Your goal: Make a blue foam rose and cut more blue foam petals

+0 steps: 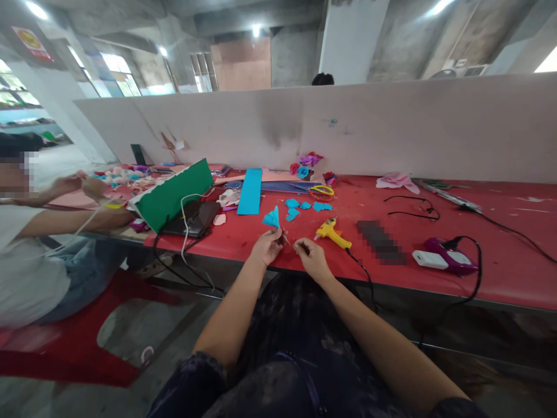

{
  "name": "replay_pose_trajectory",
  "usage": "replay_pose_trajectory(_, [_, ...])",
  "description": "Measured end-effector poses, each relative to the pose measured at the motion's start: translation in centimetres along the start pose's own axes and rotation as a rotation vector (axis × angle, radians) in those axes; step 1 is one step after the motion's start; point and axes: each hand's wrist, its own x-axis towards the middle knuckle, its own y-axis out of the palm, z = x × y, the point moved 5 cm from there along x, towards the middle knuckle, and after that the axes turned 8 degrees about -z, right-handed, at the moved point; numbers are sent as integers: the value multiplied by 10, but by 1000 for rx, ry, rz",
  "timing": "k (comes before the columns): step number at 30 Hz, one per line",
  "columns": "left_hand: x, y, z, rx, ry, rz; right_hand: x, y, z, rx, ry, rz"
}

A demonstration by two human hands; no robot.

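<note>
- The step in hand looked like work on one folded piece of blue paper [271,218], which stood up out of the left hand [267,247] above the near edge of the red table [513,238].
- The left hand was in a narrow pinch, holding the blue paper at its lower end.
- The right hand [312,259] was curled, its fingertips just beside the lower end of one thin stick [285,237] that slanted between the hands; whether it gripped the stick was too small to tell.
- The next move seemed to call for a firm left pinch and light, exact right fingertips, since the stick was slender and the paper looked easy to crease.
- One yellow glue gun [333,231] lay near the right hand, its nozzle toward the hands.
- Blue cut-outs [292,203] lay beyond the hands in about four clumps; some overlapped, so an exact count was not possible.
- One long blue strip [249,191] lay to their left, and one pair of yellow-handled scissors [321,190] behind them.
- One bunch of paper flowers [303,170] stood near the partition [209,128], with at least three blooms.
- Farther right were one pair of glasses [431,210] and one pink sheet [397,182].
- Two hands of one co-worker [35,261] showed at far left, well apart.
</note>
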Motion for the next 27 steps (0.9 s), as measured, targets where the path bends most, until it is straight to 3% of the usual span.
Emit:
replay_pose_trajectory(11, [-2,5,8,118,52,107,3,13,3,-100,-22,-73])
replay_pose_trajectory(18, [-1,8,8,148,58,113,13,-5,25,-155,-57,97])
replay_pose_trajectory(22, [-1,7,7,117,65,86,12,-10,30,-60,24,75])
replay_pose_trajectory(27, [1,1,4,50,75,16,6,-24,30,225,249,0])
